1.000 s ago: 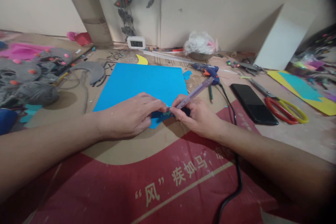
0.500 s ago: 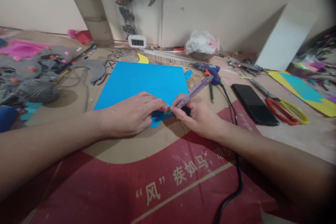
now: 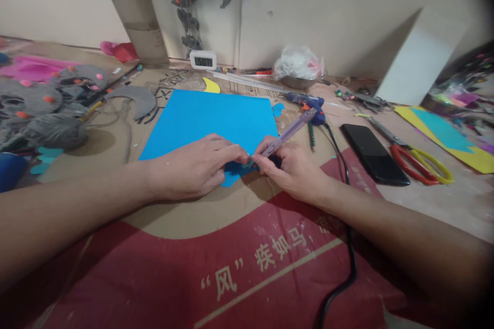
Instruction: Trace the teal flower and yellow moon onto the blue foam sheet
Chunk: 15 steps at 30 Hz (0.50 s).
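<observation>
A bright blue sheet [image 3: 216, 118] lies under both hands. My left hand [image 3: 196, 164] rests on the sheet's near part, its fingers together and bent down, the fingertips pressing on a small teal paper piece [image 3: 247, 164] mostly hidden beneath them. Pinched between the thumb and fingers of my right hand [image 3: 289, 167] is a pale purple pen [image 3: 289, 131], tilted up to the right. Its tip is down by the teal piece, close to my left fingertips. Whether the tip touches the paper I cannot tell.
Right of the sheet are a blue glue gun [image 3: 317, 110] with a black cord, a dark green pencil [image 3: 311, 136], a black phone [image 3: 372, 154] and red-and-yellow scissors [image 3: 415, 162]. Grey yarn [image 3: 57, 131] and felt pieces crowd the left. A white digital clock [image 3: 203, 60] stands behind.
The view has shifted very slightly. Both hands stay in nearly the same place, with the pen still at the teal piece.
</observation>
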{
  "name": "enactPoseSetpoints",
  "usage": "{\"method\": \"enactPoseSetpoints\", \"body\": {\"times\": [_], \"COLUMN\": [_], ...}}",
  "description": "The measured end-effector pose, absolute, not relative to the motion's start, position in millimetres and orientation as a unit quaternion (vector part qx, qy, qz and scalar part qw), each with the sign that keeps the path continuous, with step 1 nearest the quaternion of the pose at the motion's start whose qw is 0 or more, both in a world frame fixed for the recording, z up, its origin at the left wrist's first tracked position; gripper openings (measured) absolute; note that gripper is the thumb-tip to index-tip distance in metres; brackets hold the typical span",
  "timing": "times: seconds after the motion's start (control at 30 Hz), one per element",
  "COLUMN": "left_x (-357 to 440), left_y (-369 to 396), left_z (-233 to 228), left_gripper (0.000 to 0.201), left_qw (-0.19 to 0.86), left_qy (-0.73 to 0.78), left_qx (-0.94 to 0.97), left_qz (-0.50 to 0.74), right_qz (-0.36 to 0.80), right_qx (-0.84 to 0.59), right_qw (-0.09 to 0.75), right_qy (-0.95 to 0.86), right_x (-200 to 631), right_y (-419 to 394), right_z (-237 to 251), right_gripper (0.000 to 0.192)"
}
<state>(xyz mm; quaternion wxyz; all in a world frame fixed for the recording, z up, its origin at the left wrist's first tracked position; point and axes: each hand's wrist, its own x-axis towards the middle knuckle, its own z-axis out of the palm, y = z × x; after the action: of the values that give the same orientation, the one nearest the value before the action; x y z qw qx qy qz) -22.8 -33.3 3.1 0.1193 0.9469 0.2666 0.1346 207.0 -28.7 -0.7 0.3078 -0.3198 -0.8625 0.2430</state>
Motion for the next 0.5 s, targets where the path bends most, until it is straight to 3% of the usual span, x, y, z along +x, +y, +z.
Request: {"method": "enactPoseSetpoints", "body": {"times": [0.5], "left_x": [-21.9], "left_y": [-33.4], "left_z": [3.5], "left_gripper": [0.045], "left_qw": [0.116], "left_qy": [0.268], "left_qx": [0.947], "left_qz": [0.136], "right_qz": [0.242], "right_qx": [-0.316], "right_qw": [0.311], "right_qy": [-0.863], "right_x": [208.2], "right_y": [-27.9], "right_z": [-3.1], "right_gripper": [0.025]}}
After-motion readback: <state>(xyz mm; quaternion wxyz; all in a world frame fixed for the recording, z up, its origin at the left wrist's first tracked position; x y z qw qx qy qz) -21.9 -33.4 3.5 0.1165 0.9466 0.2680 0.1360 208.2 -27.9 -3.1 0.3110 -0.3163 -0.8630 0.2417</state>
